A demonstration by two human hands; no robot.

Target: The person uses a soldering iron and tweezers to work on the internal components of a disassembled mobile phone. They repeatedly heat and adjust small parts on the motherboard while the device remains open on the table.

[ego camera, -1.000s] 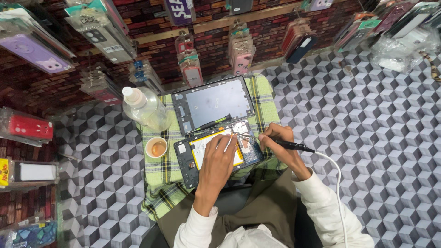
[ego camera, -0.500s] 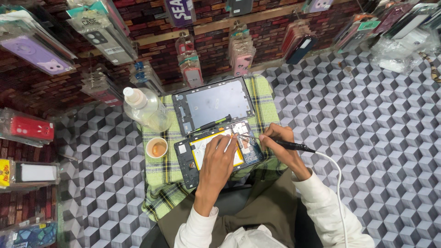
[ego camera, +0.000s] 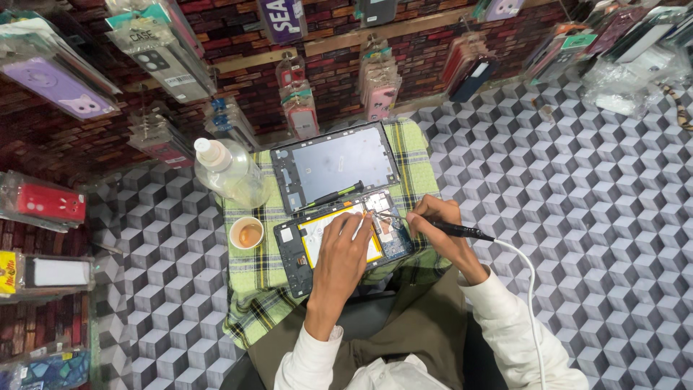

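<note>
While the left hand (ego camera: 345, 253) lay flat, fingers stretched out and gripping nothing, it pressed down on the yellow battery (ego camera: 316, 242) of an opened tablet (ego camera: 339, 242) that sat directly beneath both hands. The right hand (ego camera: 433, 227) was curled tight around a black soldering iron (ego camera: 451, 229), held like a pen, its tip pointing left toward the blue circuit board (ego camera: 393, 242) at the tablet's right end, just beside the left fingertips; whether the tip touched the board could not be told. A white cable (ego camera: 530, 289) ran from the iron's back end, past the right wrist and down along the white sleeve. Just beyond the hands, a grey tablet back cover (ego camera: 336, 166) lay open side up, with a black-and-green screwdriver (ego camera: 333, 195) resting on its near edge. Everything sat on a green plaid cloth (ego camera: 253, 289) spread under the hands. To the left of the left hand stood a small paper cup (ego camera: 247, 232), and farther out on that side a clear plastic bottle (ego camera: 227, 173) with a white cap. Packaged phone cases (ego camera: 379, 90) hung on the brick wall beyond the cloth.
</note>
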